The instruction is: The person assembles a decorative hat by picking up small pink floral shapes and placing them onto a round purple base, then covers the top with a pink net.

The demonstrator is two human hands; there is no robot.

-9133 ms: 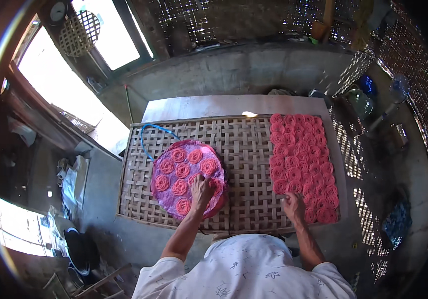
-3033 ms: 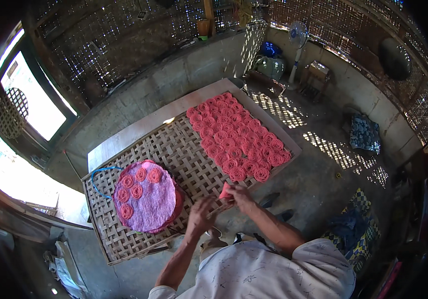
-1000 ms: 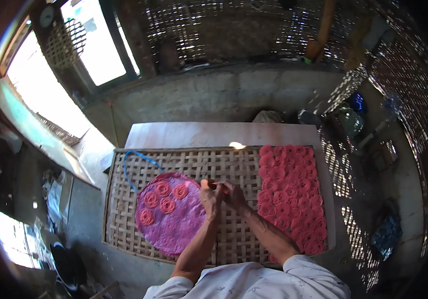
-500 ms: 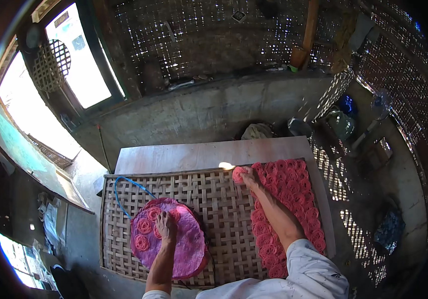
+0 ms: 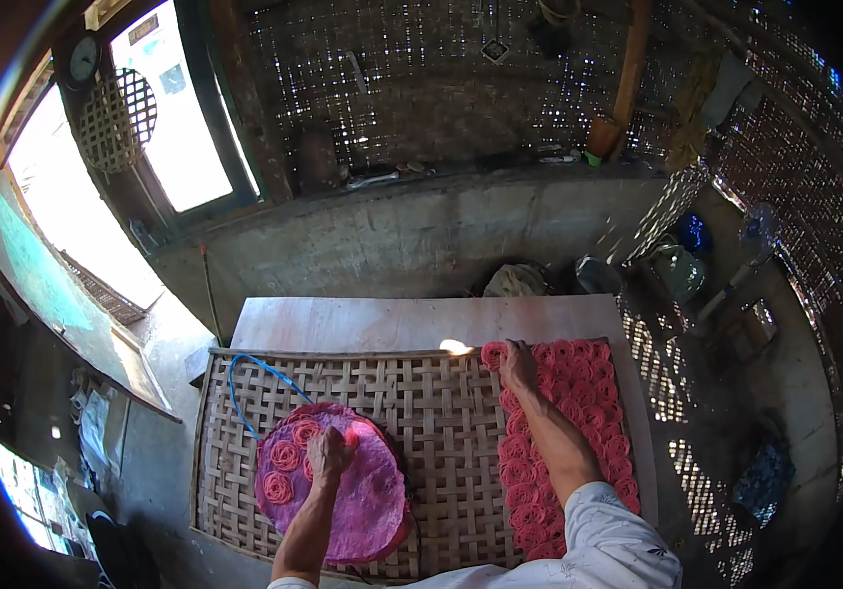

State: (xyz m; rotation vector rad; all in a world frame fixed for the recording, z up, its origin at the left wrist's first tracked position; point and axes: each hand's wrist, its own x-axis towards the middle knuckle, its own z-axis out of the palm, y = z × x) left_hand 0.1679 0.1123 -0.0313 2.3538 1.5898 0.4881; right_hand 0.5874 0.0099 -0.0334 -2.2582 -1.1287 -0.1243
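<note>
- The left hand (image 5: 331, 455) lies over the round purple cloth (image 5: 362, 496); its fingers are bent and partly hidden, with a bit of red at their right side. How far its grip is open, or whether it pinches that red bit, I cannot tell.
- The right hand (image 5: 516, 369) touches the pink coil (image 5: 492, 355) at the far left corner of the coil block (image 5: 578, 393). Its fingertips cover the coil's right edge, so whether the grip is closed or loosened is unclear.
- The right forearm (image 5: 561, 447) hides part of the block.
- The shirt (image 5: 529, 574) is cut off by the lower edge and covers the rack's near side.
- Under the left hand, some coils on the cloth are covered; three show clearly at its left.
- The corner coil lies flat on the woven rack (image 5: 461, 442), round face up.
- The block's long axis runs away from the person; the rack's runs left to right on the pale desk (image 5: 362, 319).
- The cloth looks roughly round, so its long axis is hard to tell.
</note>
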